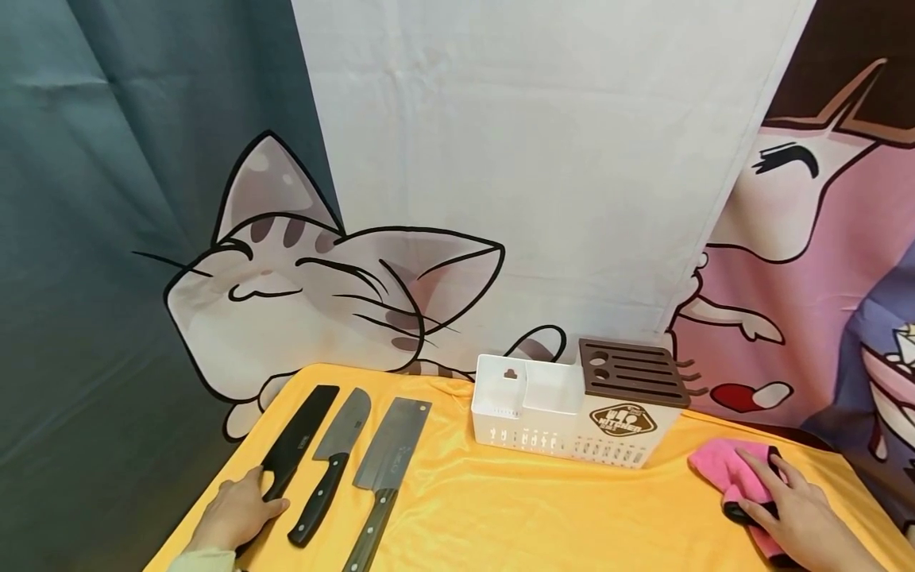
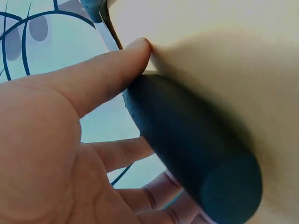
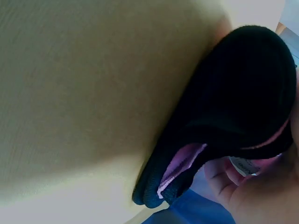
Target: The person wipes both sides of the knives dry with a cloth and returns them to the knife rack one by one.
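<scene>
At the left of the head view, my left hand (image 1: 234, 510) grips a knife with a black blade (image 1: 303, 429) by its handle, the blade flat on the yellow cloth and pointing away. The left wrist view has the thumb on one side of the thick black handle (image 2: 187, 144) and the fingers along the other. On the far right, my right hand (image 1: 804, 508) holds a bunched pink cloth (image 1: 720, 459) with black edging. Close up in the right wrist view, the folded black edging (image 3: 243, 88) hides most of the fingers.
Beside the black knife lie a smaller chef's knife (image 1: 349, 425) and a cleaver (image 1: 395, 445), handles toward me. A white knife holder (image 1: 529, 433) with a brown slotted top (image 1: 629, 372) stands at the back. The yellow tablecloth (image 1: 515, 516) covers the table; a printed curtain (image 1: 557, 175) hangs behind.
</scene>
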Demonstrator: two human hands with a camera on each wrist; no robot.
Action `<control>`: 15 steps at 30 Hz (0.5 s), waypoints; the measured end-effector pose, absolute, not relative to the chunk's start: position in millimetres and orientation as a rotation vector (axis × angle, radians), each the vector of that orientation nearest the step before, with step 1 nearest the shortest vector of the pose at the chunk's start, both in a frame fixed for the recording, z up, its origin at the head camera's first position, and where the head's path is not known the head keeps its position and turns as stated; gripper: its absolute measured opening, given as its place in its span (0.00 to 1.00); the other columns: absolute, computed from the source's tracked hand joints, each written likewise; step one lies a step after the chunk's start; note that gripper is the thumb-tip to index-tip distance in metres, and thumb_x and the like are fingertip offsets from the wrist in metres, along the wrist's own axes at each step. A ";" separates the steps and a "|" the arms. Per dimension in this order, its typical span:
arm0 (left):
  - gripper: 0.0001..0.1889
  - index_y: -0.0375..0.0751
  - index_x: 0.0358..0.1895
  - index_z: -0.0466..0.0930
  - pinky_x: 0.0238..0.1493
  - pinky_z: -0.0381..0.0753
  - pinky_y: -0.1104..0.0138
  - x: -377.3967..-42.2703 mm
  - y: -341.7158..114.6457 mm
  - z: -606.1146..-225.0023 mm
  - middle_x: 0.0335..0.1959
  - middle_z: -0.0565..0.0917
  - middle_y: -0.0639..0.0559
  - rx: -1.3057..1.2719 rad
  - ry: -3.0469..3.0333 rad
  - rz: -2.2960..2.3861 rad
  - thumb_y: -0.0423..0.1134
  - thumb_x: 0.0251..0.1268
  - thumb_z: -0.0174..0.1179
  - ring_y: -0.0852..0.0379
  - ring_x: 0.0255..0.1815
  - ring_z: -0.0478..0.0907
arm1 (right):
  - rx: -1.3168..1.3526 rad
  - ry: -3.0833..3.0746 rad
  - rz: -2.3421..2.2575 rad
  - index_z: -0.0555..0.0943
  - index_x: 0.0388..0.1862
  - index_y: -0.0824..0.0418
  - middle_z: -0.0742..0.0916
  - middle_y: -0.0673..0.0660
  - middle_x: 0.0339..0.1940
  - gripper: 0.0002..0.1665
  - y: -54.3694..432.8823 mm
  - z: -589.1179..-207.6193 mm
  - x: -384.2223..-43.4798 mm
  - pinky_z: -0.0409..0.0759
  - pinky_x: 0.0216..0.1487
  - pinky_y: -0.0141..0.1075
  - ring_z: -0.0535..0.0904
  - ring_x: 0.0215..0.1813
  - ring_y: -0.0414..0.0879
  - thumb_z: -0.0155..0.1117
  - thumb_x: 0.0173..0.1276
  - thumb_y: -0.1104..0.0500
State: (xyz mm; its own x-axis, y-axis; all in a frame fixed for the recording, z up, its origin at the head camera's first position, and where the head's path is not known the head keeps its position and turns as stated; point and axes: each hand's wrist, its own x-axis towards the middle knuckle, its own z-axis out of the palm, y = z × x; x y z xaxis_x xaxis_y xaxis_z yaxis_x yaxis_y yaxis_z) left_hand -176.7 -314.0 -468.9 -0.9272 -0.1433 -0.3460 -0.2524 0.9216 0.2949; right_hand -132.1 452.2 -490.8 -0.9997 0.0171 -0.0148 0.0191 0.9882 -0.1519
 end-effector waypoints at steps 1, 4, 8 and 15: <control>0.48 0.14 0.63 0.64 0.50 0.75 0.39 -176.2 -313.4 -469.0 0.51 0.75 0.18 -0.288 2.764 0.471 0.57 0.60 0.69 0.22 0.53 0.73 | 0.026 3.126 -0.237 0.62 0.66 0.83 0.64 0.86 0.58 0.52 452.3 -490.6 -132.1 0.65 0.51 0.76 0.66 0.51 0.85 0.62 0.70 0.37; 0.44 0.12 0.58 0.67 0.48 0.78 0.42 -175.1 -312.1 -469.3 0.47 0.78 0.21 -0.274 2.768 0.425 0.55 0.61 0.70 0.27 0.49 0.78 | 0.009 3.163 -0.256 0.65 0.64 0.81 0.66 0.86 0.56 0.48 451.0 -490.1 -132.0 0.68 0.50 0.75 0.69 0.51 0.84 0.69 0.67 0.42; 0.39 0.11 0.51 0.68 0.44 0.80 0.46 -175.7 -310.9 -468.7 0.39 0.82 0.28 -0.277 2.750 0.392 0.51 0.63 0.69 0.35 0.40 0.82 | -0.059 3.241 -0.272 0.67 0.61 0.81 0.69 0.86 0.53 0.43 446.5 -490.0 -130.6 0.71 0.48 0.72 0.72 0.50 0.82 0.75 0.62 0.53; 0.22 0.26 0.36 0.71 0.34 0.75 0.56 -174.4 -311.2 -466.5 0.26 0.75 0.43 -0.286 2.717 0.507 0.45 0.67 0.65 0.49 0.28 0.76 | -0.131 3.318 -0.334 0.70 0.58 0.80 0.72 0.85 0.50 0.35 441.0 -489.3 -128.0 0.71 0.48 0.72 0.71 0.50 0.79 0.75 0.57 0.65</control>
State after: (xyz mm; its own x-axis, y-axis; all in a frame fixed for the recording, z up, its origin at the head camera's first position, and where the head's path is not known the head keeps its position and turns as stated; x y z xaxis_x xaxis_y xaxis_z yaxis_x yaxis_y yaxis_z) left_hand -174.4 -311.2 -466.5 -0.9144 -0.1297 -0.3834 -0.2593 0.9151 0.3090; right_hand -128.0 441.0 -489.3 -0.9777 -0.0581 0.2016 -0.0970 0.9771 -0.1892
